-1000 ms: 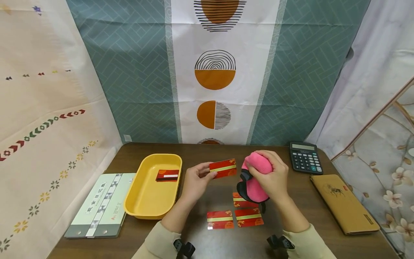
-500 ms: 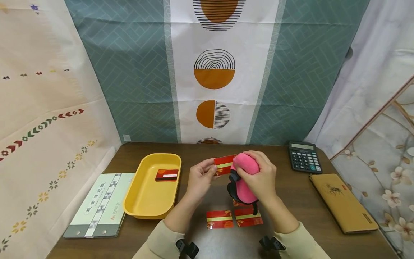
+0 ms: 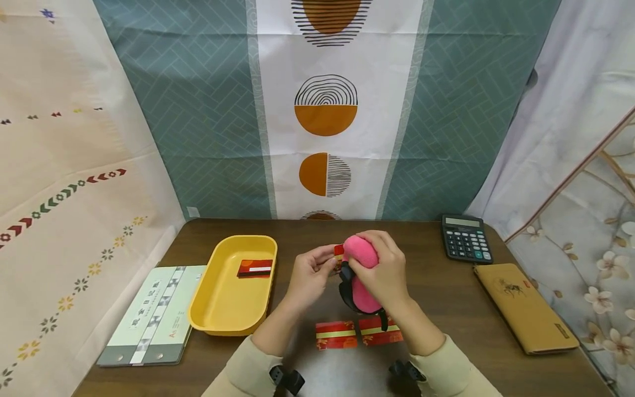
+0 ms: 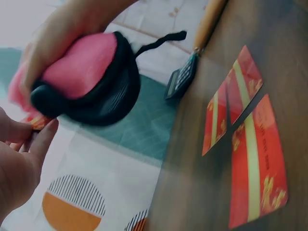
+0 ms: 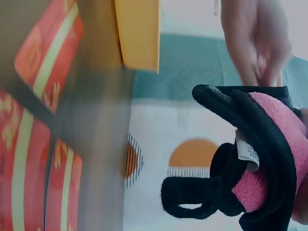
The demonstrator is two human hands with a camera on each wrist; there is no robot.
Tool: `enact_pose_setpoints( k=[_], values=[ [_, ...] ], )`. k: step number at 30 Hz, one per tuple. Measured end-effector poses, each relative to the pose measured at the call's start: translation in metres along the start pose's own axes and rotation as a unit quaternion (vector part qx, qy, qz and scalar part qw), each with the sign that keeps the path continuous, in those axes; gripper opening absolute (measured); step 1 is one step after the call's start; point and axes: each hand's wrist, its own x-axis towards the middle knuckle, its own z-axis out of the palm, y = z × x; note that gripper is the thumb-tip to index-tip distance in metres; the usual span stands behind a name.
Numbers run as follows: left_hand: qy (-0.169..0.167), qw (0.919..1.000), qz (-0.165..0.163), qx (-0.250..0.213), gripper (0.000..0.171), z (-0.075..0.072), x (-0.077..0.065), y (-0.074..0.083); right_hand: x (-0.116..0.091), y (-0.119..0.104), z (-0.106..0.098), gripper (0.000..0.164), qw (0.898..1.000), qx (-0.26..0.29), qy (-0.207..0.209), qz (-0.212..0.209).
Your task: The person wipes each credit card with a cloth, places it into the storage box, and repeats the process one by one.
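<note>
My left hand (image 3: 307, 278) pinches a red card (image 3: 339, 255) with a yellow stripe at its left end. Most of that card is hidden behind a pink fuzzy pad with black trim (image 3: 364, 295), gripped from above by my right hand (image 3: 389, 270). Pad and card overlap in the head view; the right wrist view shows the pad's black loop and white tag (image 5: 247, 151). Below the hands two more red cards (image 3: 336, 335) lie flat on the table. The left wrist view shows a third card (image 4: 215, 120) beside them.
At left stands a yellow tray (image 3: 225, 309) with a red card having a black stripe (image 3: 254, 268) in it. A pale green folder (image 3: 149, 314) lies left of the tray. To the right are a calculator (image 3: 466, 240) and a tan notebook (image 3: 526, 309).
My right hand has moved left with the pink pad, which now covers most of the held card. My left hand has shifted slightly right, still pinching the card.
</note>
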Motion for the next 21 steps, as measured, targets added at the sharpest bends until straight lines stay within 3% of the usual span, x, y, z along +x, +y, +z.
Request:
enact_pose_setpoints(
  k=[5,9,13,21],
  values=[
    [0.0,1.0,0.003,0.008,0.028,-0.005,0.0,0.004,0.004,0.004,-0.004,0.04,1.0,-0.007,0.009,0.021],
    [-0.006,0.9991,0.025,0.033,0.027,0.001,0.003,0.001,0.002,-0.008,0.004,0.04,1.0,0.004,-0.003,-0.002],
    [-0.016,0.9988,0.019,0.042,0.027,0.002,0.001,0.0,-0.001,-0.011,0.004,0.041,1.0,0.009,-0.004,-0.02],
    [-0.008,0.9997,0.006,0.023,0.027,-0.008,-0.002,0.003,0.001,0.001,-0.003,0.039,1.0,0.003,0.017,0.018]
  ],
)
